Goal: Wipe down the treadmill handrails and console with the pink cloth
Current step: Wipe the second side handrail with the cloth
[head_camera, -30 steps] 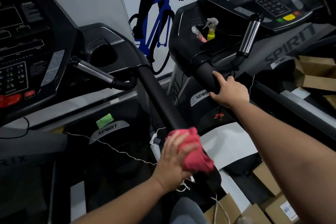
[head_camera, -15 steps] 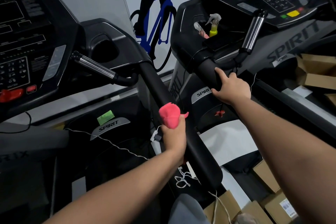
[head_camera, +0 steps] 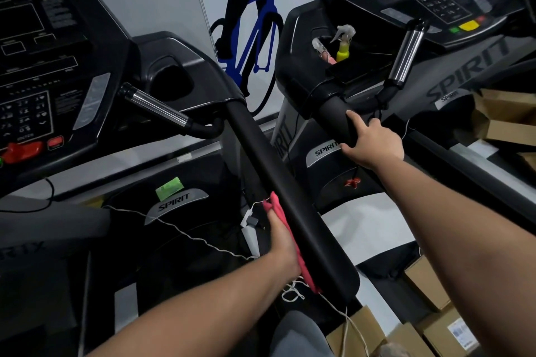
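The step in hand looks like the wiping of a rail: the pink cloth (head_camera: 305, 271) lies as a thin strip along the 9 o'clock flank of the black handrail (head_camera: 278, 180), low on the bar near its 5 o'clock end. The rail runs from that end up toward 11 o'clock, where it meets the console (head_camera: 34, 66), which sits out at 9 o'clock with no cloth on it.

The next move probably calls for a long slide up the bar toward 11 o'clock, keeping the cloth pinned flat so it does not bunch or slip, then a turn over the top and far side.

The left hand (head_camera: 282, 243) lies flat, fingers stretched out together along the rail, pressing the cloth against it; the thumb cannot be made out. At 2 o'clock from it, the right hand (head_camera: 374, 145) is clamped on the neighbouring handrail (head_camera: 336, 113), forefinger laid out along the top, apparently as a brace.
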The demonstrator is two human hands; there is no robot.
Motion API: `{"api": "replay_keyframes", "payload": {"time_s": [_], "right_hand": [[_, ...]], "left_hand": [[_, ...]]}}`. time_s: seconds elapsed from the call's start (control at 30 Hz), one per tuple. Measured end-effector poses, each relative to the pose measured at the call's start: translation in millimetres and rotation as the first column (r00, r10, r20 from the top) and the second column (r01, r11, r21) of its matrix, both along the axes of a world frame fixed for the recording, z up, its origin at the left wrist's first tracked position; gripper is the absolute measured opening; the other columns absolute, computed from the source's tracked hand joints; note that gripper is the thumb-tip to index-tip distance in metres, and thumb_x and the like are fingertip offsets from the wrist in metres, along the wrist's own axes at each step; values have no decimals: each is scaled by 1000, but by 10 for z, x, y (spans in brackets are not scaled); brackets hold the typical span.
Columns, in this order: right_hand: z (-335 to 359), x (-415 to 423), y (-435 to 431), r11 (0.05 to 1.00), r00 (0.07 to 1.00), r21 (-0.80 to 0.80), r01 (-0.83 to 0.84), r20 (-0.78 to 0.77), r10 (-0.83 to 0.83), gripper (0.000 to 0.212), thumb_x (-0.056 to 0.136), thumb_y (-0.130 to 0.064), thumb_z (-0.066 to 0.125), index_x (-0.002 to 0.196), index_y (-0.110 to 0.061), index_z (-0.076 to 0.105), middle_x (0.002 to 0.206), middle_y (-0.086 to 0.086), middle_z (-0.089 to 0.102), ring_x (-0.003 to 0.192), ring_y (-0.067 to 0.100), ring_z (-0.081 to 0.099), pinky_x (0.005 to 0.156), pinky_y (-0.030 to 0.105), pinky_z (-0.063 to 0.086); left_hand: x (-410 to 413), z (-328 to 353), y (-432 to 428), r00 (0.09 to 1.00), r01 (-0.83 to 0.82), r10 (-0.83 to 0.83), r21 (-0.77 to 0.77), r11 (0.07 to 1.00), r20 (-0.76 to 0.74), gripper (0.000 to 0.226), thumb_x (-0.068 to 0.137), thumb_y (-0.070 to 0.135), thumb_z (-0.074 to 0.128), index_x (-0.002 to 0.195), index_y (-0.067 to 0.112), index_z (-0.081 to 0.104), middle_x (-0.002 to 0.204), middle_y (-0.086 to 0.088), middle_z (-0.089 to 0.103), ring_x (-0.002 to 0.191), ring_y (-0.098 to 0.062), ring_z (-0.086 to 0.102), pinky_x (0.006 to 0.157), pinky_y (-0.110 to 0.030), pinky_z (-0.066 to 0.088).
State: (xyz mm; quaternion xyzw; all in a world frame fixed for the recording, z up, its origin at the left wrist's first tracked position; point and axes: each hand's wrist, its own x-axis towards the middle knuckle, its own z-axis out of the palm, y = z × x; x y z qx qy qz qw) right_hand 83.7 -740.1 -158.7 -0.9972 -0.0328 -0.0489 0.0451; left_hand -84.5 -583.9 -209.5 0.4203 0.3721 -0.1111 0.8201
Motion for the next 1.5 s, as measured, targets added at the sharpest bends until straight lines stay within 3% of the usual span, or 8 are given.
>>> {"api": "replay_keyframes", "payload": {"time_s": [0.2, 0.43, 0.57, 0.67, 0.8, 1.13, 1.37, 1.5], "right_hand": [[1, -5, 5, 1000, 1000, -10, 3, 1, -3, 76, 87, -53, 52, 149, -40, 10, 120, 16, 48, 94, 36, 57, 61, 34, 38], [3, 5, 23, 1000, 1000, 4, 5, 8, -5, 77, 86, -53, 53, 148, -40, 11, 118, 15, 49, 92, 35, 57, 60, 33, 38], [5, 14, 12, 1000, 1000, 5, 8, 7, -8, 77, 85, -53, 54, 148, -40, 12, 119, 15, 48, 94, 37, 58, 62, 33, 38], [16, 20, 16, 1000, 1000, 0, 0, 4, 0, 77, 85, -53, 53, 148, -40, 11, 119, 15, 49, 93, 36, 58, 61, 33, 38], [16, 26, 10, 1000, 1000, -6, -5, 3, 5, 78, 85, -53, 53, 148, -40, 11, 118, 15, 49, 92, 35, 58, 60, 33, 38], [-4, 9, 0, 1000, 1000, -25, 4, 6, -4, 76, 87, -54, 52, 149, -40, 10, 119, 15, 48, 91, 35, 58, 59, 33, 36], [-8, -3, -22, 1000, 1000, 1, -11, 7, 11, 76, 87, -54, 52, 149, -39, 11, 122, 16, 48, 95, 36, 58, 62, 34, 39], [0, -10, -19, 1000, 1000, -2, -18, 8, 18, 75, 88, -54, 52, 149, -38, 11, 122, 16, 47, 96, 37, 58, 62, 34, 39]], "left_hand": [[651, -89, 392, 989, -137, 148, 314, 940, -9, 90, 61, 85, 50, 124, 22, 60, 128, -4, 60, 120, -23, 54, 105, -43, 38], [402, 334, 277, 919, 45, -387, 958, 285, 72, 75, 86, 39, 61, 150, 26, 23, 158, -7, 5, 143, -30, 13, 113, -40, 20], [225, 391, 266, 619, -175, -781, 954, -242, -85, 50, 81, 54, 39, 106, 25, 71, 127, 5, 58, 129, -25, 39, 109, -55, 25], [117, 398, 125, 347, -268, -886, 873, -407, -307, 52, 84, 52, 32, 78, 23, 75, 82, 7, 69, 89, -21, 58, 88, -41, 37], [79, 484, -85, 169, -323, -835, 771, -549, -524, 59, 86, 53, 21, 84, 23, 72, 79, 3, 67, 78, -25, 55, 77, -36, 39], [-249, 306, -145, -113, -480, -883, 803, -353, -456, 51, 89, 52, 30, 102, 20, 68, 91, -5, 67, 80, -30, 59, 76, -40, 42], [-176, 54, 209, -224, -745, -940, 667, -4, -257, 33, 93, 41, 51, 123, 27, 55, 119, -5, 61, 111, -29, 56, 94, -43, 38], [6, -45, 546, -140, -804, -941, 589, -74, -309, 36, 91, 28, 50, 126, 32, 43, 133, 0, 43, 125, -28, 44, 101, -47, 33]]}}
